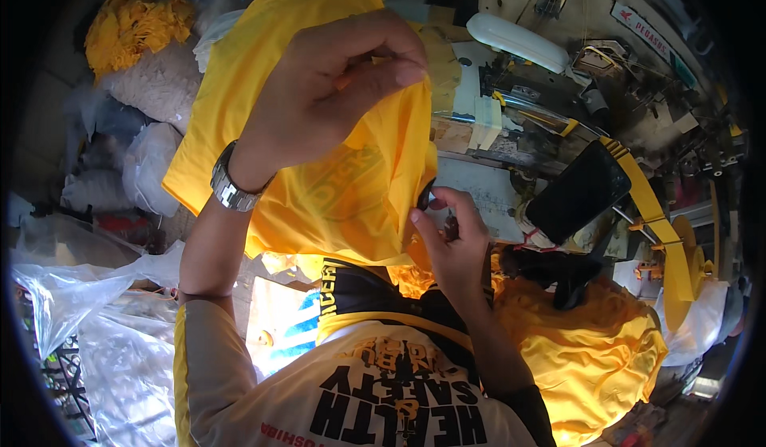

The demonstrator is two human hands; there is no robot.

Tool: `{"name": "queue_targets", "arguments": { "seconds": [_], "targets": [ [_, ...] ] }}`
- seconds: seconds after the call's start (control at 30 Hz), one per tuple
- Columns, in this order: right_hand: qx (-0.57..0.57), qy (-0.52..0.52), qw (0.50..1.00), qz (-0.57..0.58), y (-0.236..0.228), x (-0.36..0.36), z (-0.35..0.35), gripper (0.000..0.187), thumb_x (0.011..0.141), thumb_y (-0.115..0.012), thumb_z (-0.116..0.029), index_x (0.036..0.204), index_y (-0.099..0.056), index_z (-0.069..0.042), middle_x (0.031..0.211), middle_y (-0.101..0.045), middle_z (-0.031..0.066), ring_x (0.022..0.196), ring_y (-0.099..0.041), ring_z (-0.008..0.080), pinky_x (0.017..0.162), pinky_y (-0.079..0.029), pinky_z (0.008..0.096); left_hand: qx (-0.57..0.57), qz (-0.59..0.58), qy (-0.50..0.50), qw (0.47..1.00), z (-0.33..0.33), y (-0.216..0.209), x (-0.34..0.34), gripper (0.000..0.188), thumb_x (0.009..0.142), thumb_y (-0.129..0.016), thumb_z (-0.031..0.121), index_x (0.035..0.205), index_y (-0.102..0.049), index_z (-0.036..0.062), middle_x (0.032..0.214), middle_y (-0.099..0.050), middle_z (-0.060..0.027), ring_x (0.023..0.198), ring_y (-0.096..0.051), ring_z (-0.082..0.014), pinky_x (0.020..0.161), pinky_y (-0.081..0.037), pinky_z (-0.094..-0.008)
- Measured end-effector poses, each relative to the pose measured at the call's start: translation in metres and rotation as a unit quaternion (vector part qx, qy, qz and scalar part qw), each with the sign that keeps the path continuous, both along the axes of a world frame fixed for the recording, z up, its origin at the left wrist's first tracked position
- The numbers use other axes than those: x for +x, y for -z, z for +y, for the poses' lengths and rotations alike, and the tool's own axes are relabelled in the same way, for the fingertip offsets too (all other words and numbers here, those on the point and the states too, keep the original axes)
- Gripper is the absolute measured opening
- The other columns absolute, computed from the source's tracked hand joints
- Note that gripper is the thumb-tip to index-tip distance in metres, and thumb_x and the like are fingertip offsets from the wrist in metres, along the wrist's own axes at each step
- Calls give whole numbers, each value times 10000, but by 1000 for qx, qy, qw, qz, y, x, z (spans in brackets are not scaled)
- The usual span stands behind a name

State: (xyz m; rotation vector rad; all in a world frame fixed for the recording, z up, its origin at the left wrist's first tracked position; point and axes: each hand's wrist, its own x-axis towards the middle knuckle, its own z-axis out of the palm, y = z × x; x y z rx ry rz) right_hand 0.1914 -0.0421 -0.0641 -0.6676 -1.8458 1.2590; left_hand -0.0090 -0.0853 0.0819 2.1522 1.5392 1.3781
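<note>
A large piece of yellow cloth (319, 199), with a faint printed oval on it, hangs before me. My left hand (327, 88), wearing a metal wristwatch (231, 179), is raised over it. Its thumb and forefinger are pinched together at the cloth's upper right edge. Lower down, my right hand (456, 235) closes on the same right edge between thumb and forefinger. A small dark thing (425, 195) shows at its fingertips, and another dark bit sits against the palm. I cannot make out either one's kind.
To the right stands a sewing machine table (479, 179) with a phone (578, 191) mounted above it and a yellow arm (658, 231) beside it. Yellow cloth (582, 351) is heaped at lower right. Clear plastic bags (128, 351) and a yellow bundle (136, 28) lie on the left.
</note>
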Motion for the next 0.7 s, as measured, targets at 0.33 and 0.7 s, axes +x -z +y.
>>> {"name": "queue_targets", "arguments": {
  "seconds": [0.33,0.7],
  "targets": [
    [-231,-137,955,123,-22,25,14,73,950,-584,-65,978,-576,1,700,-564,-5,496,-413,22,458,-350,195,45,13,-77,996,35,-15,-44,89,851,-687,40,926,-700,-6,907,-686,-43,811,-625,-99,759,-488,-224],
    [-438,-111,891,58,24,62,29,157,930,-635,-126,854,-616,11,544,-470,-21,411,-380,50,434,-409,246,8,310,-135,941,81,77,32,309,779,-608,49,1084,-660,49,1099,-611,-60,1076,-544,-238,978,-362,-400]
  ]
}}
